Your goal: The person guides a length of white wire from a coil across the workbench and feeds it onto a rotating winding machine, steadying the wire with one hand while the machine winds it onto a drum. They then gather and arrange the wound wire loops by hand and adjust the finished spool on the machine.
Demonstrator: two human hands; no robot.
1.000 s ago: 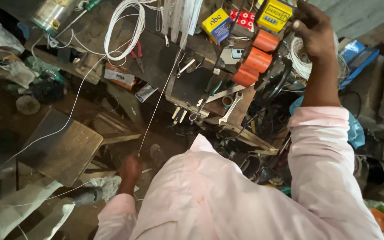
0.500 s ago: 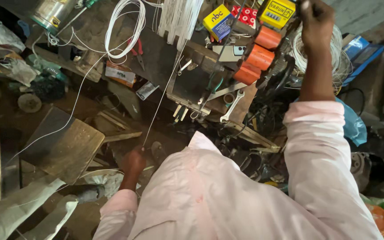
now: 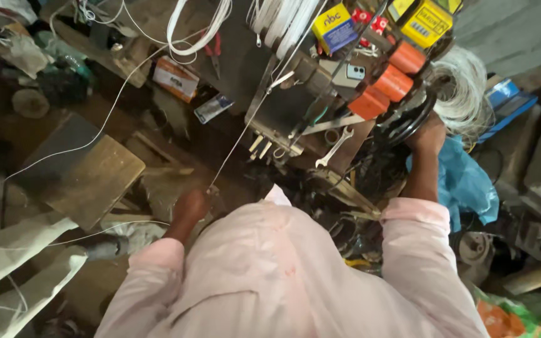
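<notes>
My left hand is low at the centre left, pinching a thin white wire that runs taut up to a dark metal machine. My right hand reaches out at the right and grips a black ring beside the machine, just below three orange rolls. Pink sleeves cover both arms. A spanner lies on the machine's lower edge.
White wire loops hang at the top, next to blue and yellow boxes. A coil of pale wire and a blue bag are at the right. A wooden board lies at the left.
My right hand has come down from the yellow box at the top to the black ring by the orange rolls. My left hand keeps hold of the thin wire.
</notes>
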